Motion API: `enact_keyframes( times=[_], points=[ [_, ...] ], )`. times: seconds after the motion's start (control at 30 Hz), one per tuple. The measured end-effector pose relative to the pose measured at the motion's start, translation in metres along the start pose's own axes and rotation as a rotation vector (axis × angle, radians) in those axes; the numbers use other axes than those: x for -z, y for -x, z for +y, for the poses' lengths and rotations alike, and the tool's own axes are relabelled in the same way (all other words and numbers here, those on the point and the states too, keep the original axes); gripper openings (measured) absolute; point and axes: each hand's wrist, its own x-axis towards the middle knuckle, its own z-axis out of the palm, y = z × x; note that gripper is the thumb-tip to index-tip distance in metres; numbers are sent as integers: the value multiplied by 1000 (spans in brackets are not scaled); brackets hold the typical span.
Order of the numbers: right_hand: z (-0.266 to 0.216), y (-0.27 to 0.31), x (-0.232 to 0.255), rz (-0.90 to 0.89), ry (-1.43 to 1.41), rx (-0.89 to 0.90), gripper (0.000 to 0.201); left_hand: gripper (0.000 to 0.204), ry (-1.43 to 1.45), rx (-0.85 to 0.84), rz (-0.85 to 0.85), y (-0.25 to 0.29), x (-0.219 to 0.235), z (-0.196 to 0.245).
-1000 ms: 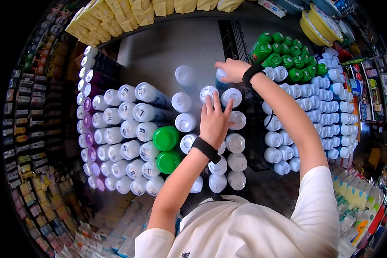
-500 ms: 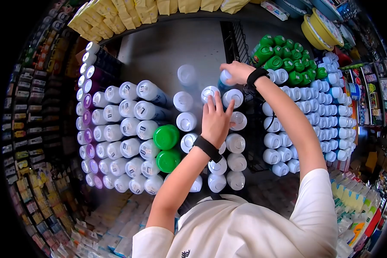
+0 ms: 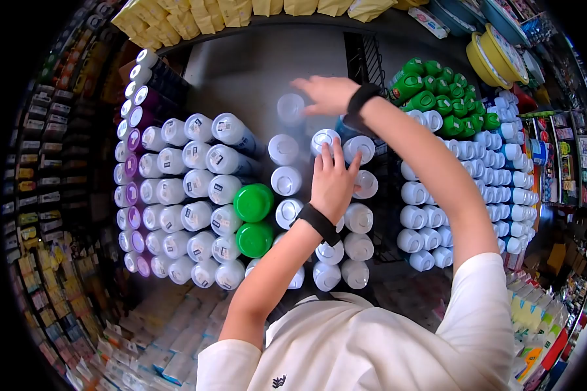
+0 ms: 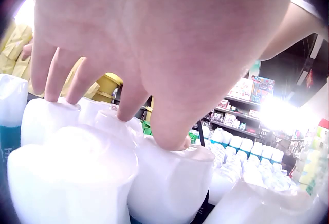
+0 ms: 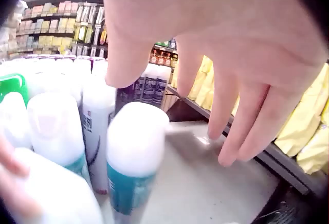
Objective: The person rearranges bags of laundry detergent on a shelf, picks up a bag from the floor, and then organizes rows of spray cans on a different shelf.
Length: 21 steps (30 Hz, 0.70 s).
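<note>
My left hand [image 3: 331,186] lies over white-capped bottles [image 3: 321,136], fingers spread, its fingertips resting on their tops. In the left wrist view the thumb touches the top of one white cap [image 4: 167,175]. Farther forward, my right hand [image 3: 329,96] reaches beside a lone bottle [image 3: 291,109] with a white cap and teal body. The right wrist view shows that bottle [image 5: 131,190] upright below the spread thumb and fingers, which hold nothing. Another teal bottle [image 3: 343,124] is partly hidden under the right forearm.
Rows of white-capped bottles [image 3: 195,155] and two green caps [image 3: 253,202] stand to the left. White bottles [image 3: 412,218] and green bottles [image 3: 407,86] crowd the right side. Yellow packs [image 3: 235,12] line the back, near yellow basins [image 3: 496,58].
My right hand has let go of the teal bottle on the right and moved left to the lone bottle. The left hand keeps its place on the caps.
</note>
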Motion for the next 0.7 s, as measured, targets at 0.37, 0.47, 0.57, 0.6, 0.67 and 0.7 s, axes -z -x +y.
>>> enact_keyframes(
  times=[0.37, 0.47, 0.57, 0.6, 0.67, 0.7],
  points=[
    [-5, -57, -26, -121, 66, 157, 61, 71, 9, 9, -16, 0, -1, -1],
    [-3, -40, -14, -142, 64, 157, 61, 74, 15, 9, -4, 0, 0, -1],
    [-7, -25, -4, -146, 84, 155, 57, 74, 18, 3, 6, 0, 0, -2],
    [-6, -22, -5, -137, 91, 150, 57, 74, 19, 0, 9, 0, 0, -2],
    [-2, -19, -5, -120, 116, 151, 51, 74, 21, -5, 13, 0, -2, -3],
    [0, -17, -5, -112, 135, 156, 47, 74, 22, -7, 15, 0, -2, -3]
  ],
)
